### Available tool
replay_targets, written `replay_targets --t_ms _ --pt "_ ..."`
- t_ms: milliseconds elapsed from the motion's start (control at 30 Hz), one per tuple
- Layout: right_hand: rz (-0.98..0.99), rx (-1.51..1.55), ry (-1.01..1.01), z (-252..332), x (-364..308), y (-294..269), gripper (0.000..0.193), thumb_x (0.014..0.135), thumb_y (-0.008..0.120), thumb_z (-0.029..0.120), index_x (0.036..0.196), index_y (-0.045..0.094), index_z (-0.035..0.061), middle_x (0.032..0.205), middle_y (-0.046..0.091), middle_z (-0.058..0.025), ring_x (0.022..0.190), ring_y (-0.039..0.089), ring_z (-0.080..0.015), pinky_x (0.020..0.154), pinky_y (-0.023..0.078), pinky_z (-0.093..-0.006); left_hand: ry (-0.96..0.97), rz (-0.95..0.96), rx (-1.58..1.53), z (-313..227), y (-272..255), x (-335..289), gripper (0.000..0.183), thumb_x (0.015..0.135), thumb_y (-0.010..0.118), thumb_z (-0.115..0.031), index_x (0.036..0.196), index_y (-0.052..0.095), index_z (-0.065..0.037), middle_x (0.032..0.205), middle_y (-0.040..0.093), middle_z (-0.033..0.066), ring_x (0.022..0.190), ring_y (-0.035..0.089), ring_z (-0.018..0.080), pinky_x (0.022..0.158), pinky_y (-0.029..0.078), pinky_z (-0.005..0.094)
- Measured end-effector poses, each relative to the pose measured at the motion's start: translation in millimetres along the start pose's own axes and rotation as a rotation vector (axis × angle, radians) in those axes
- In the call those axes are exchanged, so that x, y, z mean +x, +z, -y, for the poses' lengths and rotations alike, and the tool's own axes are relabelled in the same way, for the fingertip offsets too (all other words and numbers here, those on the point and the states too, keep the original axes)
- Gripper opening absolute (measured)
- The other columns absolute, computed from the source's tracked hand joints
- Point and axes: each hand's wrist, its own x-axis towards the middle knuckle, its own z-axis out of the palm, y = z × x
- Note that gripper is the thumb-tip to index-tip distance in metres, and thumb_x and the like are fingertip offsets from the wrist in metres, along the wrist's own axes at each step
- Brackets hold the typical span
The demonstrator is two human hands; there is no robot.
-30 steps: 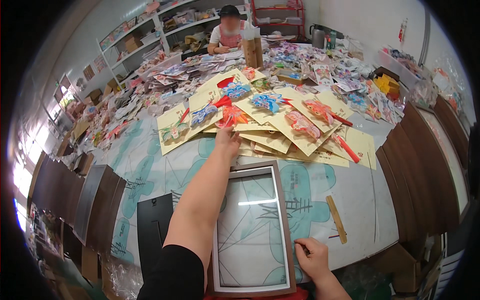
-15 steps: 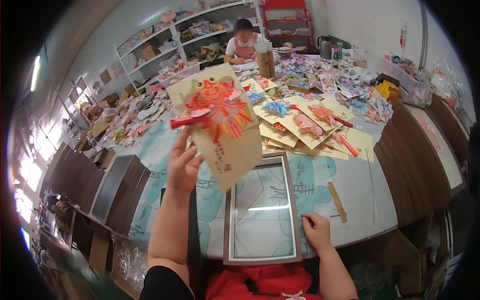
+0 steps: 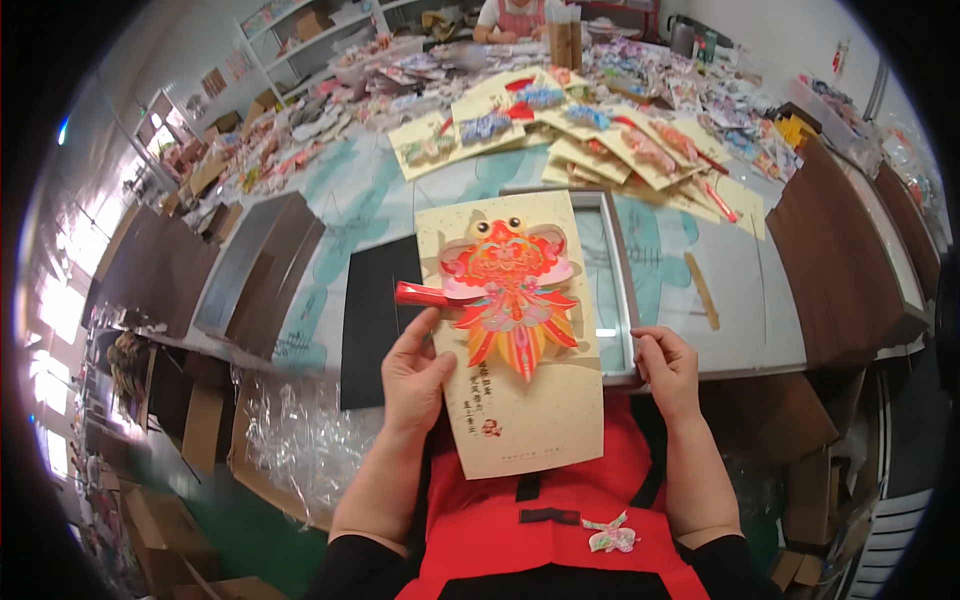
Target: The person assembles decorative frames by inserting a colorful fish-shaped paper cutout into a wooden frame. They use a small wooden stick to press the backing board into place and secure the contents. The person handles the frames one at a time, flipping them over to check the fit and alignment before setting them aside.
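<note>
My left hand grips the left edge of a cream card, thumb in front. On the card is a red, orange and pink paper goldfish with round eyes. A shiny red handle sticks out from the goldfish past the card's left edge. Behind the card lies a brown picture frame with a white inner border and glass, largely covered by it. My right hand is closed at the frame's right edge, fingers curled; whatever they hold is hidden. A black board lies left of the card.
Similar fish cards overlap farther back on the table. A thin wooden strip lies to the right. Brown frames stand stacked on the left and right. Beyond the clutter of paper pieces sits another person.
The card came down and nearer to me, from raised at the left to in front of the frame. My right hand rose to the frame's edge. The view tilted downward.
</note>
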Motion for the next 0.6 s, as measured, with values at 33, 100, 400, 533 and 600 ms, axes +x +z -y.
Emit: replay_targets --t_ms 33,100,400,533,600 --pt "0.024 -0.088 -0.036 -0.5 -12.7 5.0 0.014 0.09 0.055 0.008 0.098 0.064 0.0007 0.069 0.057 0.0019 0.057 0.047 -0.0032 0.051 0.036 -0.0183 0.019 0.013 0.108 12.4 -6.8 -8.8 0.055 0.078 0.055 0.015 0.131 0.043 0.004 0.125 0.052 0.0139 0.112 0.055 0.0206 0.095 0.045 0.0315" --pt "0.092 -0.285 -0.172 4.0 -35.5 17.1 0.013 0.084 0.061 0.006 0.094 0.064 -0.0012 0.071 0.058 -0.0018 0.061 0.053 -0.0061 0.054 0.043 -0.0224 -0.069 0.038 0.196 23.1 -14.0 -25.7 0.052 0.078 0.053 0.015 0.128 0.045 0.004 0.126 0.05 0.0114 0.113 0.053 0.0203 0.096 0.043 0.0313" --pt "0.292 -0.486 -0.33 -27.2 -86.7 45.5 0.02 0.079 0.063 0.006 0.099 0.064 0.0014 0.08 0.064 -0.0117 0.062 0.062 -0.0231 0.055 0.049 -0.0289 0.489 0.095 1.48 21.0 -6.8 -39.2 0.045 0.073 0.066 -0.009 0.115 0.05 -0.004 0.116 0.052 0.0138 0.118 0.045 0.0302 0.105 0.021 0.0529" --pt "0.366 -0.423 -0.137 -18.9 -91.2 50.7 0.025 0.082 0.06 0.006 0.106 0.062 -0.0005 0.084 0.066 -0.0124 0.064 0.063 -0.0198 0.057 0.049 -0.0278 0.35 0.186 1.356 14.9 -4.7 -43.8 0.02 0.077 0.064 -0.007 0.096 0.06 -0.003 0.081 0.06 0.0082 0.077 0.059 0.0264 0.078 0.042 0.0416" --pt "0.404 -0.282 0.05 -19.7 -91.5 53.2 0.027 0.085 0.058 0.005 0.111 0.06 -0.0016 0.084 0.067 -0.0114 0.063 0.063 -0.0154 0.057 0.049 -0.0265 0.08 0.239 1.148 15.4 -3.3 -59.6 0.018 0.077 0.065 -0.007 0.094 0.059 -0.003 0.076 0.059 0.0108 0.067 0.058 0.0273 0.066 0.046 0.0351"
